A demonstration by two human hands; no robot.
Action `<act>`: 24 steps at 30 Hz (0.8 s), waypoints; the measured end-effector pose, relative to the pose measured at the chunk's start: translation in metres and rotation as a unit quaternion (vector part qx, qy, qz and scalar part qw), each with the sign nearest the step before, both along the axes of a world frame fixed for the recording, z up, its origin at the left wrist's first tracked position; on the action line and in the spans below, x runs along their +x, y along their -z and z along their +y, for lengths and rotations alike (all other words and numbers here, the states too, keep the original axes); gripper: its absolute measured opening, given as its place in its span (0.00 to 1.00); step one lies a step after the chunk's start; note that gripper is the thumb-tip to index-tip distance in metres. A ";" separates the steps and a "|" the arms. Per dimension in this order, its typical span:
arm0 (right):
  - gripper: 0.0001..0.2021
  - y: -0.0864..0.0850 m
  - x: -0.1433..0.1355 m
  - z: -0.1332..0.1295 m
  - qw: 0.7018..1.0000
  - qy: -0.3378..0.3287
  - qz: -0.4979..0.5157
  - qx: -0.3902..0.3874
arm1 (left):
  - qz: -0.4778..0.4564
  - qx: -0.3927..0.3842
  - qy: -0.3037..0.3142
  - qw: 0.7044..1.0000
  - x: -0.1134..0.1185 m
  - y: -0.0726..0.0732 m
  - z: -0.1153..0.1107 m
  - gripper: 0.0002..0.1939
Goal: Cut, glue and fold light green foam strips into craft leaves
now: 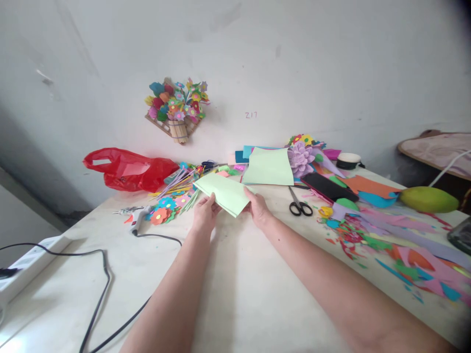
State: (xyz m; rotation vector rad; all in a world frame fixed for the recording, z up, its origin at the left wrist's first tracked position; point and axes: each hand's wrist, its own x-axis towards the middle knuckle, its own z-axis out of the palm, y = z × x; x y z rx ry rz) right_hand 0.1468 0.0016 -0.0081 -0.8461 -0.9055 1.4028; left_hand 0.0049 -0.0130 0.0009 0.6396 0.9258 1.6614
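Between my two hands is a folded light green sheet (222, 192), raised over the table and tilted. My left hand (206, 212) pinches its near left edge, thumb on top. At the right end my right hand (258, 208) grips it, thumb on top and fingers underneath. The sheet looks like paper or thin craft foam; I cannot tell which. Behind it, a larger light green sheet (268, 166) lies on a stack of coloured sheets. Black-handled scissors (300, 206) rest to the right of my right hand.
Left are a glue gun (138, 219) with a trailing cord, cut-out flowers (162, 214), thin coloured sticks (178, 181) and a red plastic bag (134, 169). On the right lie a black phone (328, 187), coloured scraps (401, 250) and a yellow-green oval object (429, 199). A flower basket (178, 110) hangs on the wall.
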 end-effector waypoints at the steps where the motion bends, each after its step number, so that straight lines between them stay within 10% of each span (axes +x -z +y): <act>1: 0.19 -0.001 0.004 0.003 1.000 0.012 0.011 0.003 | 0.011 -0.003 0.014 1.000 -0.003 0.000 0.000 0.07; 14: 0.26 -0.001 0.035 0.016 0.995 -0.050 -0.086 0.024 | 0.173 -0.051 0.230 0.956 -0.013 -0.006 -0.010 0.09; 24: 0.19 0.013 0.025 0.024 0.988 0.046 -0.133 0.059 | 0.241 -0.108 0.143 0.954 -0.011 -0.005 -0.009 0.28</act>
